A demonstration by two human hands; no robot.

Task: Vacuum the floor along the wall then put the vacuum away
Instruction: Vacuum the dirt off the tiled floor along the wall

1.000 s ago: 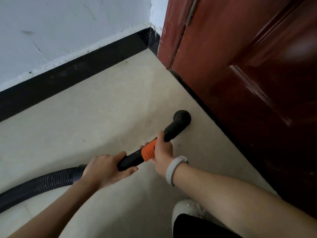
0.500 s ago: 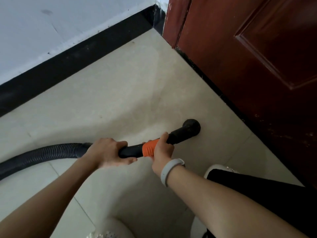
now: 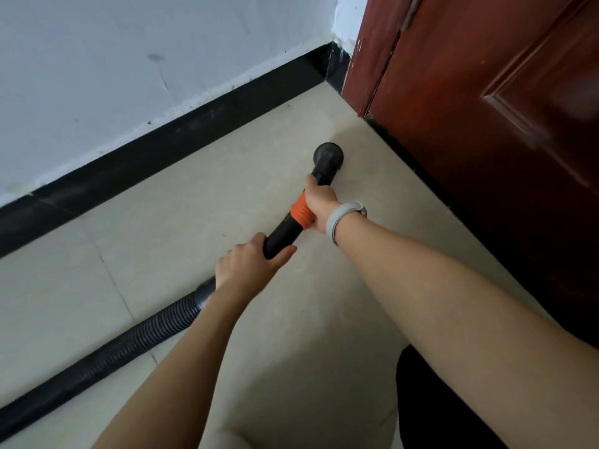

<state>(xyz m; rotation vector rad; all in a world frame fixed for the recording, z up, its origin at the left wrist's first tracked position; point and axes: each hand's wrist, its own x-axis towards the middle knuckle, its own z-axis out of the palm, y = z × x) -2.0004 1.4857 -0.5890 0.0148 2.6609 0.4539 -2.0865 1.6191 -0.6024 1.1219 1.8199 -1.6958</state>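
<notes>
A black vacuum wand with an orange collar points toward the corner, its round nozzle down on the beige floor tiles. My right hand grips the wand at the orange collar, a grey band on its wrist. My left hand grips the wand's rear end, where the black ribbed hose joins and trails off to the lower left. The vacuum's body is out of view.
A white wall with a black skirting strip runs along the left. A dark red door stands close on the right of the nozzle. My dark trouser leg shows at the bottom right.
The wand has swung from pointing right to pointing up toward the corner, and the nozzle has slid forward along the door. Both hands keep their grip.
</notes>
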